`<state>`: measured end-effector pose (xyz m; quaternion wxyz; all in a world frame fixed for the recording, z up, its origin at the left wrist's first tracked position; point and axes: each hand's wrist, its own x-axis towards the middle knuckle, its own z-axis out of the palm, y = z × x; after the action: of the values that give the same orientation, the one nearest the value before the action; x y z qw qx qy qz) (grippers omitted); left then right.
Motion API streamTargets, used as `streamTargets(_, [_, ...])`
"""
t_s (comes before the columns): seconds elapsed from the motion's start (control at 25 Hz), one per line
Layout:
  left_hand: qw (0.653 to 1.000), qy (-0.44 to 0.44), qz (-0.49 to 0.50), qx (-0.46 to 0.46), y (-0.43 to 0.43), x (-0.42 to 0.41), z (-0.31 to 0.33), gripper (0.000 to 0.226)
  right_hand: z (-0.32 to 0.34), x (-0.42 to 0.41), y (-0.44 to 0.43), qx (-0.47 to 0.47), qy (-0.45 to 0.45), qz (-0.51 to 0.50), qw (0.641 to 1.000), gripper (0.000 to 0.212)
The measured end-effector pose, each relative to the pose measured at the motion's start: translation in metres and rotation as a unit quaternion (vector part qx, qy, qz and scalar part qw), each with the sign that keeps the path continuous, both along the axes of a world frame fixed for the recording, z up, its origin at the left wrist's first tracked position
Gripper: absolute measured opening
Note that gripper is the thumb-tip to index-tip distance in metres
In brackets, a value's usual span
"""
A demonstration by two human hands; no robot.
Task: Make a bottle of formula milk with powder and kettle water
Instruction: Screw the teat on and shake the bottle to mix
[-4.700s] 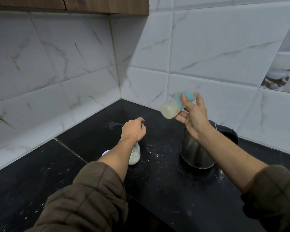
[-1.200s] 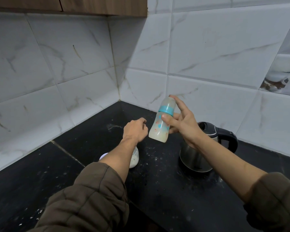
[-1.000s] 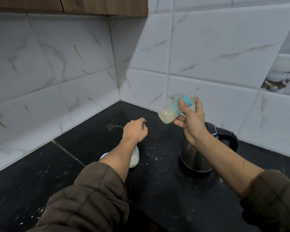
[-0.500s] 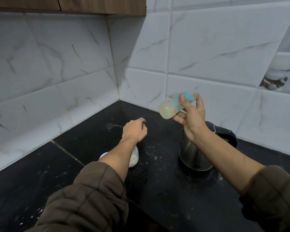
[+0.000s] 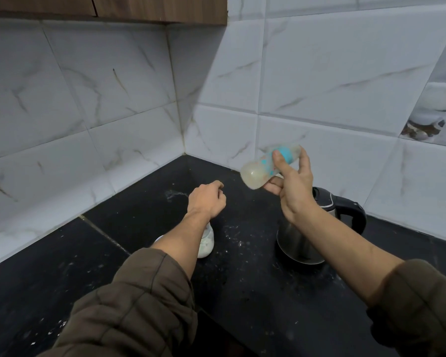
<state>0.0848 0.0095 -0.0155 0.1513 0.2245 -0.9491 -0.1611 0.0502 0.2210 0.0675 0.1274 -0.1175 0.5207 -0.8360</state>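
Progress was judged late: the bottle (image 5: 262,167) was seen closed at its teal collar and holding a cloudy, milky fill, so powder and water were taken as already combined, and the motion blur over the bottle suggested that the mixing shake was the step in hand. What remained, as far as could be judged, was finishing the shake, checking for undissolved lumps and setting the bottle down; how full it was could not be read through the blur. The bottle was held in the air above the black counter (image 5: 242,300), up and to the left of the steel kettle (image 5: 298,244) and touching neither. It was gripped by the right hand (image 5: 292,186), thumb across the near side at the teal collar and fingers wrapped behind and under the body. The long axis was recorded as lying close to horizontal, tipped slightly: the round base pointed toward the camera and to the left, a little lower, and the capped end pointed away toward the right-hand tiled wall (image 5: 332,81), a little higher. The left hand (image 5: 207,199) was held over the counter with fingers curled inward and its palm side hidden; whether anything was held in it could not be told. A small powder jar (image 5: 207,244) stood below the left forearm, partly covered by it, with white specks (image 5: 233,235) scattered on the counter just beside it.
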Motion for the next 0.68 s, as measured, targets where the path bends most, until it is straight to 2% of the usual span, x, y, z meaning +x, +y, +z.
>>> streamTargets(0.16, [1.000, -0.007, -0.007, 0.003, 0.001, 0.000, 0.002, 0.035, -0.006, 0.015, 0.008, 0.134, 0.130, 0.142, 0.972, 0.076])
streamTargets(0.24, [1.000, -0.002, -0.004, 0.001, 0.001, 0.000, 0.004, 0.036, -0.005, 0.013, 0.010, 0.114, 0.134, 0.127, 0.976, 0.077])
streamTargets(0.4, [1.000, 0.002, 0.003, 0.000, 0.000, 0.004, 0.003, 0.037, -0.004, -0.006, 0.008, 0.000, 0.016, 0.005, 1.000, 0.075])
streamTargets(0.48, [1.000, -0.001, 0.002, 0.002, 0.000, 0.004, 0.002, 0.037, -0.005, -0.003, 0.012, 0.037, 0.042, 0.032, 0.998, 0.074])
streamTargets(0.6, [1.000, -0.001, -0.002, 0.000, 0.004, 0.003, 0.004, 0.037, -0.003, 0.013, 0.018, 0.136, 0.130, 0.130, 0.974, 0.076])
streamTargets(0.68, [1.000, -0.001, -0.005, 0.000, 0.006, 0.003, 0.006, 0.037, -0.001, 0.013, 0.019, 0.116, 0.134, 0.121, 0.977, 0.076])
